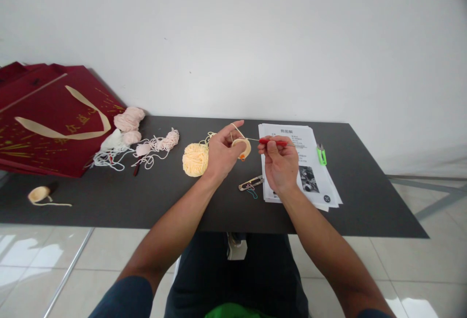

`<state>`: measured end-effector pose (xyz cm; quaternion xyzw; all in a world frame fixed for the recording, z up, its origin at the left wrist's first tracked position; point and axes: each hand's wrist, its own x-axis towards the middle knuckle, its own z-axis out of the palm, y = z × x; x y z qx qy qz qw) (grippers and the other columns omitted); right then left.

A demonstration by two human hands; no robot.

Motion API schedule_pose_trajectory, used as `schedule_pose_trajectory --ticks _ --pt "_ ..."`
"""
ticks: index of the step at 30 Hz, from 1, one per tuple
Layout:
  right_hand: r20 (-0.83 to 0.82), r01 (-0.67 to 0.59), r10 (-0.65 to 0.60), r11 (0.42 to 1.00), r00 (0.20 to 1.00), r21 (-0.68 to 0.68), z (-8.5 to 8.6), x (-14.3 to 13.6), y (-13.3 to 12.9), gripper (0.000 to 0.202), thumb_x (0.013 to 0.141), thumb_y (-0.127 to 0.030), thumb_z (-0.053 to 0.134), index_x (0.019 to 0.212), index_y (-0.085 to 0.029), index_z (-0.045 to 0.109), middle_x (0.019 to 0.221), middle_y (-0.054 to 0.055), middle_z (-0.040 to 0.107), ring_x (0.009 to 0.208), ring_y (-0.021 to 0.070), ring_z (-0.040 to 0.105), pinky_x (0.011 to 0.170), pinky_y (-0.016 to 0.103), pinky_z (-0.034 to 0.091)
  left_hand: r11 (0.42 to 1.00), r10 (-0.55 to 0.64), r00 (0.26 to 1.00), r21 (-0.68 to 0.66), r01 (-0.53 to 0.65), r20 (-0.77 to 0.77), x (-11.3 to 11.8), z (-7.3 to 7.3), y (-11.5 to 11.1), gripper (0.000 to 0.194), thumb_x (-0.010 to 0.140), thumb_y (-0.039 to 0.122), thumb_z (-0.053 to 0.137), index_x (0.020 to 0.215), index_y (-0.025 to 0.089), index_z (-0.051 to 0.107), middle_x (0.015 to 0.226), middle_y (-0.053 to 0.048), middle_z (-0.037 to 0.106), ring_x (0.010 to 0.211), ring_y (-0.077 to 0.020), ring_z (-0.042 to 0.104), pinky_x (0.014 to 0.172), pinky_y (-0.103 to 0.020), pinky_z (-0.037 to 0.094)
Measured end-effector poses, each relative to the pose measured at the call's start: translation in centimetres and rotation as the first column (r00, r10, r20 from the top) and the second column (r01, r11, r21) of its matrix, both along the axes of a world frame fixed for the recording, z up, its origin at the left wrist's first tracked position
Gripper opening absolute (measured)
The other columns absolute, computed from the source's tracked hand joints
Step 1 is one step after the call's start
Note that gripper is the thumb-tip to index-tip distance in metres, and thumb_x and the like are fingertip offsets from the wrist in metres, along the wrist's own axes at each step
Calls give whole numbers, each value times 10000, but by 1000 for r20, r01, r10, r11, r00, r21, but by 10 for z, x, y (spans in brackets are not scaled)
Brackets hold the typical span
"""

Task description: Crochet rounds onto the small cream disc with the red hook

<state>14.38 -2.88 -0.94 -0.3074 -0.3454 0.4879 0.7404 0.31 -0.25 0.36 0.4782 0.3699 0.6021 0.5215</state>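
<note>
Far left on the desk [365, 186], dark red bags [44, 114] lie stacked, pale ribbon handle on top. Near left, by the front edge: small cream cup-shaped piece [39, 194], loose tail of yarn trailing right.

Just right of the bags, pink yarn [128, 118] sits far side, white yarn [114, 140] nearer, its strands tangled on the desk. Next right, a smaller pale pink tangle [170, 140], with a dark red stick-like item [136, 169] partly under strands; can't tell what it is.

Yellow yarn ball [196, 160] next, near the middle, right beside the left hand [221, 156]. Left grip closed on a cream rounded piece [247, 147], small orange bit at its near side. Index finger raised, yarn strand running over it down to the piece.

Right hand [280, 169] is over the left part of the printed sheets [318, 155]. Right grip closed on a red-handled hook [273, 142], thin shaft pointing left to the cream piece. Can't tell exactly how the tip sits in the yarn.

Below the gap between hands: metal snips [251, 183] touching the sheets' left edge, small pink and teal loops [252, 192] at them. Green-handled snips [321, 155] at the sheets' far right edge.
</note>
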Motion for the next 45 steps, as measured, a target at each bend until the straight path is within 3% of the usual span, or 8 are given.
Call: schedule_pose_trajectory --ticks 9,17,29,37,41,45 --pt "174 91 -108 990 979 103 -2 7 -3 186 849 -349 819 897 -276 654 904 -22 757 711 116 687 628 268 554 995 89 996 50 -88 -23 -1 0 -2 482 704 125 717 1171 233 762 767 34 658 587 -82 541 557 -228 448" --pt "215 156 -182 979 959 131 -5 4 -3 170 863 -357 800 903 -278 655 905 -17 761 694 131 700 615 300 583 990 124 991 72 -120 -44 0 3 -4 410 733 136 721 1133 215 762 746 31 658 592 -83 550 557 -228 451" --pt "247 239 -275 957 929 166 -2 -9 -15 77 866 -236 799 908 -283 756 946 -8 801 724 145 754 679 325 649 963 263 963 79 -258 -61 4 3 -9 307 765 157 738 1068 202 754 754 20 703 625 -97 606 590 -229 497" --pt "356 270 -344 932 869 242 -13 -14 -18 111 861 -205 800 928 -290 825 990 8 845 787 187 809 747 372 709 928 374 924 46 -371 -79 6 2 -8 280 767 195 767 1047 189 765 762 9 751 646 -114 652 644 -240 530" --pt "407 216 -326 932 853 292 -20 -12 -16 155 869 -221 795 983 -318 835 1070 13 844 875 210 815 812 408 716 944 327 944 -66 -324 40 6 -1 -2 385 715 233 834 1088 183 752 783 4 763 655 -124 671 674 -264 543" --pt "431 170 -292 939 854 298 -23 -11 -14 179 885 -244 780 1027 -340 834 1123 18 836 911 221 808 815 427 709 971 190 950 -193 -143 249 5 -1 3 487 638 202 889 1100 163 740 750 19 749 645 -106 669 690 -250 518"
